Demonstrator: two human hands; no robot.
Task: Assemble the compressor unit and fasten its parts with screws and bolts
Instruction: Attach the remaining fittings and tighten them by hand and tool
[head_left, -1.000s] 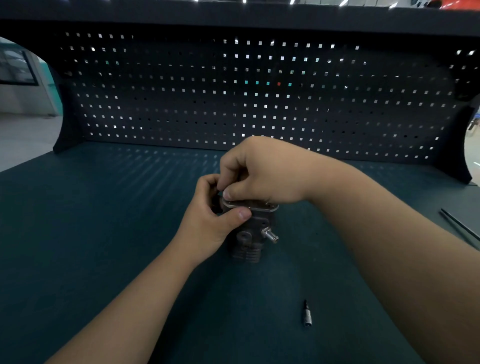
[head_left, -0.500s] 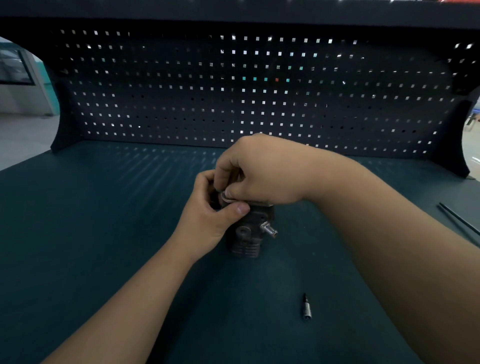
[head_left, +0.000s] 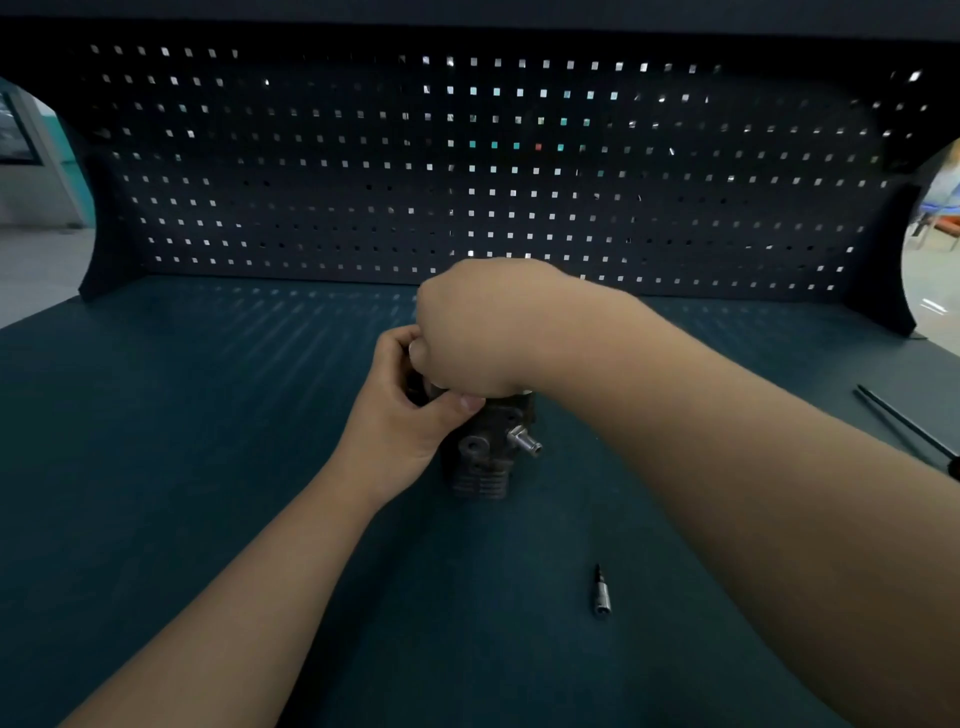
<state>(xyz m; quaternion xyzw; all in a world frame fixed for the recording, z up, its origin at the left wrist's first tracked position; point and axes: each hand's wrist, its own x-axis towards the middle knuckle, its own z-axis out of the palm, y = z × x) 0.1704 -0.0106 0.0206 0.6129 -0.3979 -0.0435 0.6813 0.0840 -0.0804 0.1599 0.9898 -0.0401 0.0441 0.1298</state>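
Observation:
A dark finned compressor unit (head_left: 485, 457) stands upright on the teal table (head_left: 208, 441), with a silver nipple (head_left: 525, 443) sticking out of its right side. My left hand (head_left: 402, 415) grips the unit from the left, thumb pressed across its top edge. My right hand (head_left: 467, 332) is curled over the top of the unit, fingers closed on something there that the hand hides. The top plate of the unit is covered by both hands.
A small silver driver bit (head_left: 601, 597) lies on the table in front of the unit. A thin black rod (head_left: 904, 428) lies at the right edge. A dark pegboard (head_left: 467, 171) walls off the back of the table.
My right hand has rolled further over the unit's top, now hiding the metal plate that showed earlier. The left hand keeps its grip. The camera tilted slightly.

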